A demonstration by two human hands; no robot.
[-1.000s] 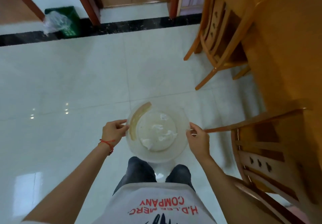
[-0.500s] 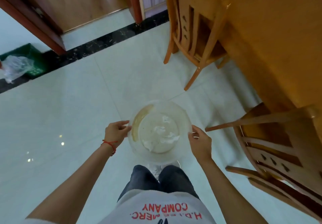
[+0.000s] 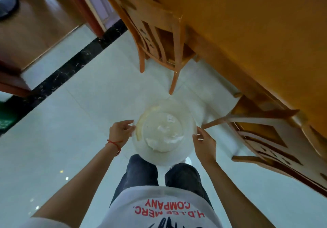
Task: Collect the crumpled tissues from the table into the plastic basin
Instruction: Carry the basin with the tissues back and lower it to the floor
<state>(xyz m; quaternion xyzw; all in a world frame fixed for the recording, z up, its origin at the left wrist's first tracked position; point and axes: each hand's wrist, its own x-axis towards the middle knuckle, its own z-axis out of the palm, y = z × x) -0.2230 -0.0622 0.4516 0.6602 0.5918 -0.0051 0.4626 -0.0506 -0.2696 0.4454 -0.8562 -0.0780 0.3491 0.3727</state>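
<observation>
White printed shirt [image 3: 159, 210], dark trousers [image 3: 141, 171], red wrist string [image 3: 115, 143].

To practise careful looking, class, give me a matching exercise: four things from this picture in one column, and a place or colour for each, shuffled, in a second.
Things:
1. tissues
2. basin
3. string
4. table

Descriptions:
A. red, on the left wrist
B. held at its rim by left hand and right hand
C. orange wood, on the right
D. white, inside the basin

Pairs: 1-D, 2-B, 3-A, 4-C
</observation>
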